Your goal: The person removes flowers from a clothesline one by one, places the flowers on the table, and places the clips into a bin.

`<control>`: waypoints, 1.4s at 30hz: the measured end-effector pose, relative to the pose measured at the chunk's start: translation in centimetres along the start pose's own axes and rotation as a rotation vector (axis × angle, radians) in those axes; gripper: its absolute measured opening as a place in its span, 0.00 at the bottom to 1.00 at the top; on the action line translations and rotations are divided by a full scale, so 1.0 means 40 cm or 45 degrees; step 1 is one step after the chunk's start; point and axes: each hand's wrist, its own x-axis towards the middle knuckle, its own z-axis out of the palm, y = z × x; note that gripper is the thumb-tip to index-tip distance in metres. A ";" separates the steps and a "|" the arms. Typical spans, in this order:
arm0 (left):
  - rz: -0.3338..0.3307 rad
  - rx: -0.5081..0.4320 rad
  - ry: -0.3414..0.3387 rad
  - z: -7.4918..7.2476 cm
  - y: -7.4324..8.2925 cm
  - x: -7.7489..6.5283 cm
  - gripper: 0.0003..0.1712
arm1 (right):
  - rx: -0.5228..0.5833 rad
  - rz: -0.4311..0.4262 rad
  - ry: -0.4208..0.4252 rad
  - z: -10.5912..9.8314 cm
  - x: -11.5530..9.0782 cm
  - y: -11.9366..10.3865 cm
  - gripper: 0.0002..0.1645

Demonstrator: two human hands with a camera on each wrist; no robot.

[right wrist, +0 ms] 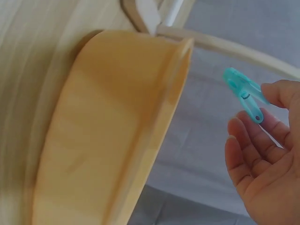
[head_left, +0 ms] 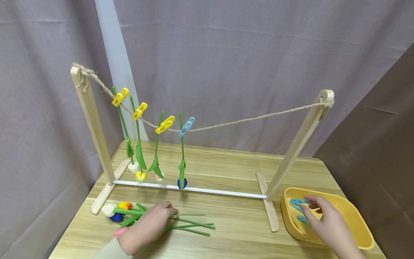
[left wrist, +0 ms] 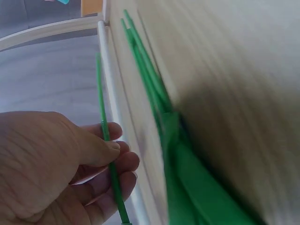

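Note:
My left hand (head_left: 154, 221) pinches a green artificial tulip stem (left wrist: 115, 183) between thumb and fingers, over a bunch of tulips lying on the table. White, orange and blue blooms of the bunch stick out to the left; a pink bloom (head_left: 120, 231) shows beside the wrist. Over the yellow tub (head_left: 362, 233), my right hand (head_left: 328, 219) pinches a light blue clothespin (right wrist: 243, 91) by its handle ends. Another blue clothespin (head_left: 303, 219) lies in the tub. Several tulips hang bloom-down from the rope (head_left: 239, 121), held by yellow clothespins (head_left: 165, 125) and one blue clothespin (head_left: 186, 127).
The rope sags between a left wooden post (head_left: 93, 126) and a right wooden post (head_left: 299, 144). A white rod (head_left: 220, 192) joins their feet low over the table (head_left: 233, 223). A grey curtain (head_left: 245, 64) stands behind.

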 end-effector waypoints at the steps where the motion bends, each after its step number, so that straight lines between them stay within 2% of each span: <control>1: -0.006 -0.001 -0.009 0.004 0.000 -0.002 0.14 | 0.001 0.006 -0.004 0.000 -0.001 0.007 0.17; 7: -0.033 0.009 -0.038 0.026 -0.003 -0.009 0.06 | -0.001 0.053 -0.073 0.009 -0.003 0.036 0.19; 18: -0.020 0.032 -0.032 0.045 -0.012 -0.023 0.13 | -0.025 0.068 -0.143 0.024 0.002 0.065 0.18; 30: -0.012 0.041 0.004 0.036 -0.013 -0.022 0.06 | -0.019 0.073 -0.126 0.032 -0.001 0.072 0.18; 34: 0.014 0.050 0.029 0.033 -0.016 -0.022 0.06 | -0.015 0.069 -0.126 0.033 -0.001 0.069 0.18; 42: -0.013 -0.027 0.026 0.025 -0.015 -0.019 0.08 | -0.017 0.049 -0.125 0.033 0.005 0.049 0.19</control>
